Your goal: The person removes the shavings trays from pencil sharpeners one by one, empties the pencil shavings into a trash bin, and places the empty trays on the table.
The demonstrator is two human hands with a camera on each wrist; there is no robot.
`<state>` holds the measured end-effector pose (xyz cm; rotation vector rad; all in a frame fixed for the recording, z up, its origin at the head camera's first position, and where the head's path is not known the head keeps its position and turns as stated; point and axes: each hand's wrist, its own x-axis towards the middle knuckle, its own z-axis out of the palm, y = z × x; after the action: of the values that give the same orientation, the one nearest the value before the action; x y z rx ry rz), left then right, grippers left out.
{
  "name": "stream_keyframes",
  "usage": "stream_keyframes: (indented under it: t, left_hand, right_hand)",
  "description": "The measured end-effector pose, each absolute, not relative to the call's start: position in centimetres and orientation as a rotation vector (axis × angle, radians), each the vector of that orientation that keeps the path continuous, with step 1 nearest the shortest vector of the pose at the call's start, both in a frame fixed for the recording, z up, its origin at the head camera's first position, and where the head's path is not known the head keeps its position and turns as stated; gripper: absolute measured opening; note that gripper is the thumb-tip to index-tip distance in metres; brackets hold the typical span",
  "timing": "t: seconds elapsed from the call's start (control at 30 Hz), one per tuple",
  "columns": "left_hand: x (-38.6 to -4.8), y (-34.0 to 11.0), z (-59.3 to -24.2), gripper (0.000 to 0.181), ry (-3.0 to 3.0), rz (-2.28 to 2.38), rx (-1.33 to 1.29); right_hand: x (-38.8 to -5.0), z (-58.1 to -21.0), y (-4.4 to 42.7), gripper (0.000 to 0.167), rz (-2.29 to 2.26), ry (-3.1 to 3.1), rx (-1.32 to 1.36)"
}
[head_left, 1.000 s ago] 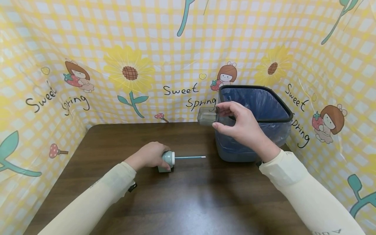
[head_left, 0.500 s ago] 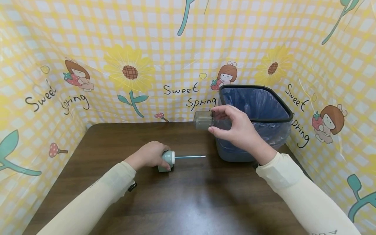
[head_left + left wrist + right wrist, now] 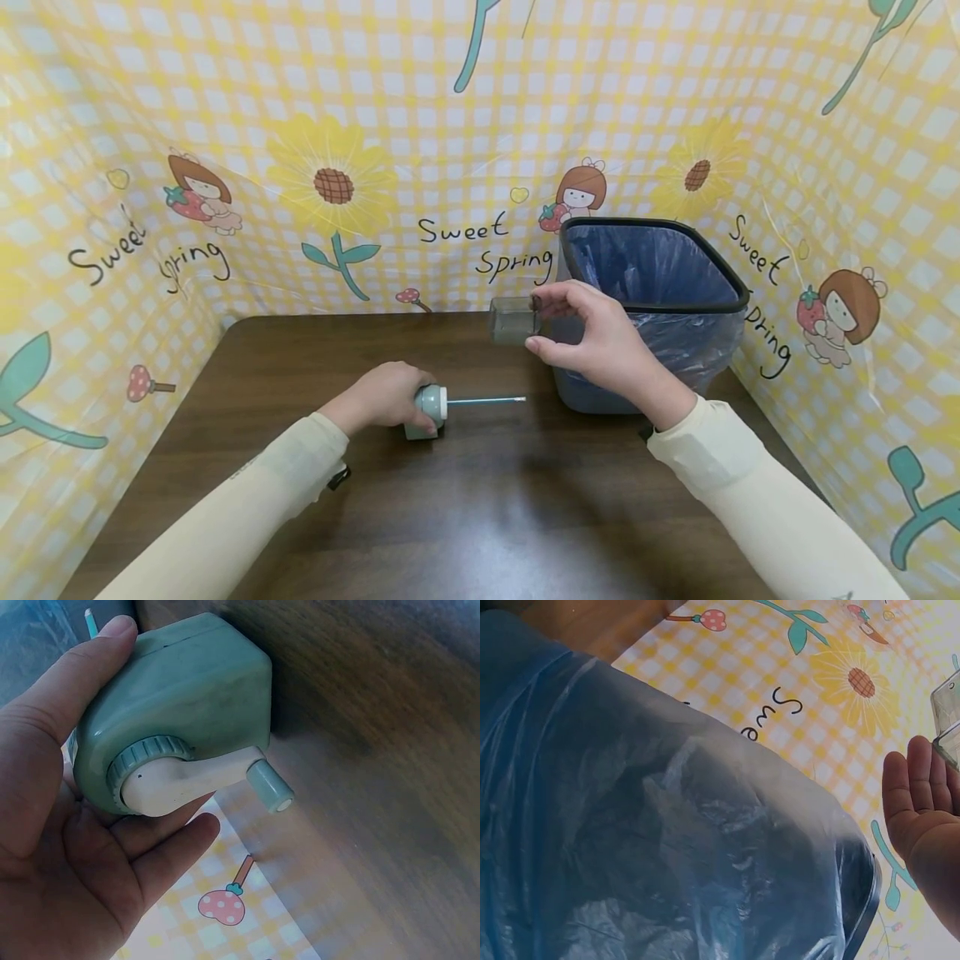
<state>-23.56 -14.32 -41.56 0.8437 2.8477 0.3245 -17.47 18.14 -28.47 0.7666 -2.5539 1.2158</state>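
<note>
A green hand-crank pencil sharpener (image 3: 187,682) lies on the table under my left hand (image 3: 382,397), whose thumb and fingers grip its body. Its white crank arm (image 3: 191,780) with a green knob shows in the left wrist view. From the sharpener's white-ringed front a blue pencil (image 3: 483,401) sticks out to the right. Above the table, left of the bin, my right hand (image 3: 592,333) pinches a smoky clear plastic box (image 3: 513,321) by its right end, between thumb and fingers. In the right wrist view only a corner of this plastic box (image 3: 946,712) shows.
A bin (image 3: 603,396) with a black rim and a blue plastic liner stands at the back right, close behind my right hand. The brown wooden table (image 3: 450,517) ends at a yellow checked cloth (image 3: 450,150) on the back and sides.
My right hand has moved left and down with the plastic box, away from the bin's rim. My left hand, the sharpener and the pencil stay where they were.
</note>
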Motion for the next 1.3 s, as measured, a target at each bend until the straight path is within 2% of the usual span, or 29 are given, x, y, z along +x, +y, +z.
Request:
stream_keyframes:
  t: [1.3]
  left_hand:
    - [-23.4, -14.3, -41.6, 0.067, 2.863, 0.337, 0.837]
  right_hand:
    - [-17.6, -32.2, 17.6, 0.053, 1.227, -2.57, 0.833]
